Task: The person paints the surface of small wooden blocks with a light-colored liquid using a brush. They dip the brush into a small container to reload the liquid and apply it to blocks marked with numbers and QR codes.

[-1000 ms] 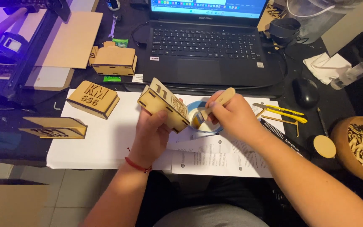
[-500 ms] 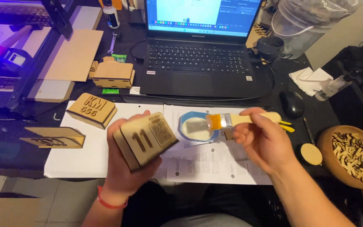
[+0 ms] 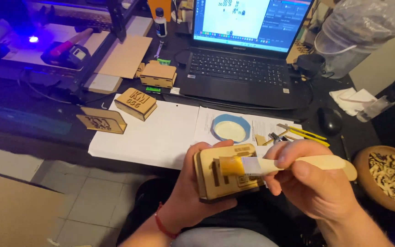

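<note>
Brush (image 3: 270, 164) now lowered from the dish onto the wooden box (image 3: 225, 174), both hands gripping.

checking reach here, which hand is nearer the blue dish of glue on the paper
Left. The left hand, holding the wooden box, sits just below the dish. The right hand, holding the brush, is lower and off to the right.

bare forearms, sleeveless to view, thin red cord bracelet (image 3: 164, 225) around the left wrist
</note>
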